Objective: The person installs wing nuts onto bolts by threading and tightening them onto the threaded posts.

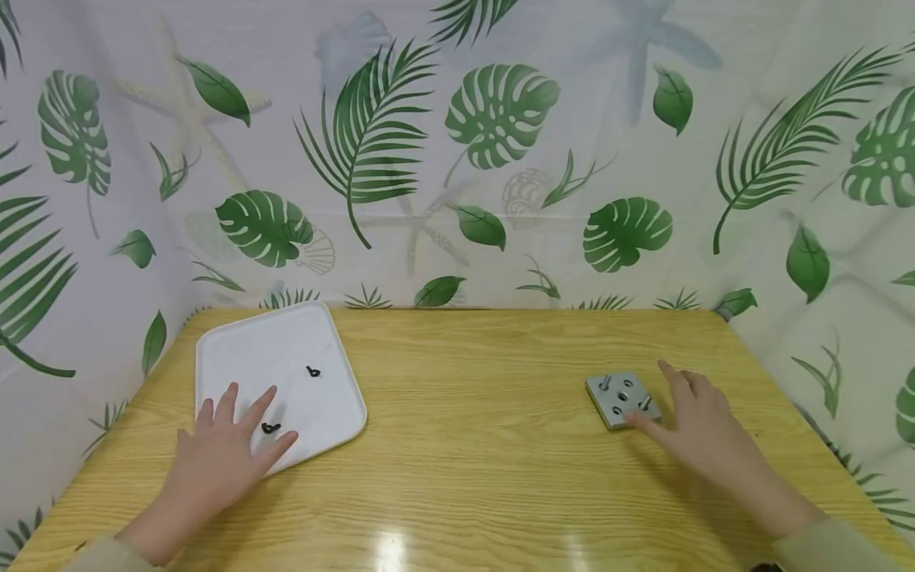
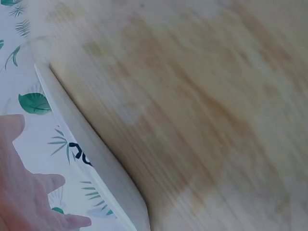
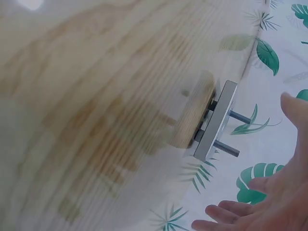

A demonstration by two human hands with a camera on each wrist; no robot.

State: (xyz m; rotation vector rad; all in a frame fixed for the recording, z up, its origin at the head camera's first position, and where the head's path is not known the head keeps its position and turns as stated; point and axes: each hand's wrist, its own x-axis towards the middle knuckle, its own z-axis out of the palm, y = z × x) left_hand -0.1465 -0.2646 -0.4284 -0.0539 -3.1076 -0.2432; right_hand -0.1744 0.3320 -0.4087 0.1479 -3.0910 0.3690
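Observation:
My left hand (image 1: 218, 453), fingers spread, hovers over the near part of a white tray (image 1: 329, 425). Near its thumb and forefinger lies a small black part (image 1: 270, 428), perhaps a wing nut; a similar black part (image 1: 313, 371) lies farther back on the tray. At the right, a grey metal block (image 1: 613, 403) with several holes sits on the table. Two bolts (image 3: 226, 148) stand up through it, their dark heads showing beneath in the right wrist view. My right hand (image 1: 708, 429) is just right of the block, fingers extended and holding nothing; whether the thumb touches the block is unclear.
The wooden table (image 1: 472, 429) stretches between tray and block. A leaf-patterned cloth (image 1: 529, 262) hangs along the back and both sides. A small dark object (image 1: 766, 567) shows at the bottom edge near the right sleeve.

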